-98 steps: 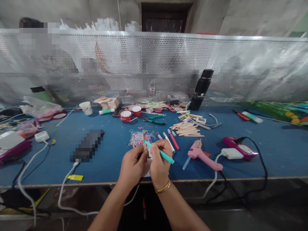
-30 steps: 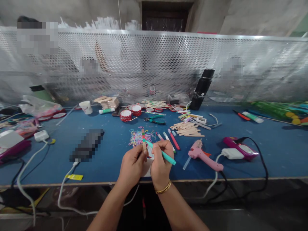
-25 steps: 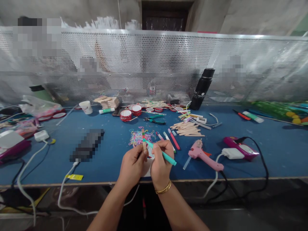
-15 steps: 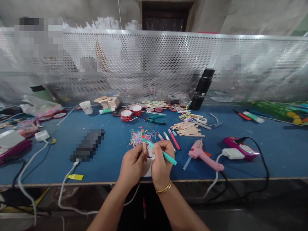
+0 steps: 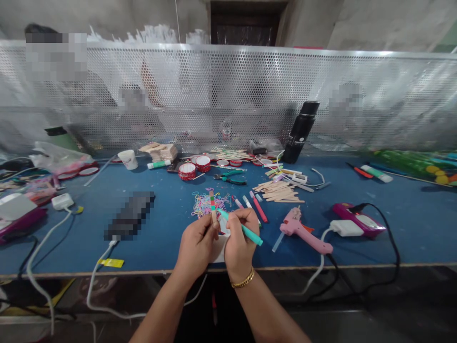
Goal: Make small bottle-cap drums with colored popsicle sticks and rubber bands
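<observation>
My left hand [image 5: 197,240] pinches the lower end of a wooden craft stick [image 5: 213,205], which stands nearly upright and bears red, green and turquoise bands. A turquoise marker [image 5: 251,235] is gripped in my right hand [image 5: 239,240], its tip close to the stick's coloured part; whether it touches, I cannot tell. Beneath both hands lies a white paper [image 5: 218,252], partly hidden. Just beyond them is a heap of small pastel plastic clips [image 5: 205,206]. To the right of the heap lie several markers, among them a red marker [image 5: 260,209].
Plain craft sticks [image 5: 280,190] are piled behind the markers. A pink glue gun [image 5: 305,232] and a corded purple device [image 5: 371,228] lie right. Pliers [image 5: 230,178], small red-and-white drums [image 5: 187,171] and a black bottle [image 5: 300,133] stand farther back. A phone [image 5: 130,214] with a cable lies left.
Both hands, the stick and the marker stay almost in place. Behind the perforated screen, a person's head at the upper left has shifted slightly.
</observation>
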`<state>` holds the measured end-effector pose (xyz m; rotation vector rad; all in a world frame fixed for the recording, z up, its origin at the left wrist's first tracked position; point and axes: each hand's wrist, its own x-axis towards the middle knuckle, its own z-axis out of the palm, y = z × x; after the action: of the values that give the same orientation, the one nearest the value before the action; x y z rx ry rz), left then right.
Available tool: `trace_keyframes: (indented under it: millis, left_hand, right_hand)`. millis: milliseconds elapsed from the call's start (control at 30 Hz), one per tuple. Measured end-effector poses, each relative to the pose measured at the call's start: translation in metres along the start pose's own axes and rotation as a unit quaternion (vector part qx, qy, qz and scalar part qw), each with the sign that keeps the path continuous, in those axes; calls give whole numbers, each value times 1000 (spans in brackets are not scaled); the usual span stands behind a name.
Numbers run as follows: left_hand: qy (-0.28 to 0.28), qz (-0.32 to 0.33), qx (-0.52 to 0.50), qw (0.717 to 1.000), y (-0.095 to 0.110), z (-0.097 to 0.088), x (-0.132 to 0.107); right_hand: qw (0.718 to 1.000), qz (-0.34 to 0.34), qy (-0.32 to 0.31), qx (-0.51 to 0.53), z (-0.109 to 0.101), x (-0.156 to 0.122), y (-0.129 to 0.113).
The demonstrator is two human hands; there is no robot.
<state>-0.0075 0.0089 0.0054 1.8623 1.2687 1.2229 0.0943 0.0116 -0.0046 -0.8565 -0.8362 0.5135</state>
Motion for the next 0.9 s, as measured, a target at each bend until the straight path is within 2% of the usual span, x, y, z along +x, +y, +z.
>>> trace_keyframes:
  millis: [333, 633, 900]
  left_hand:
    - [-1, 2, 9, 1000, -2, 2, -1]
    - [5, 4, 7, 1000, -1, 1, 0]
    - [2, 1, 2, 1000, -1, 1, -1]
  right_hand:
    - [1000, -7, -27, -10, -1, -2, 2]
    - [1000, -8, -1, -9, -1, -1, 1]
    - [1000, -7, -23, -8, -1, -1, 1]
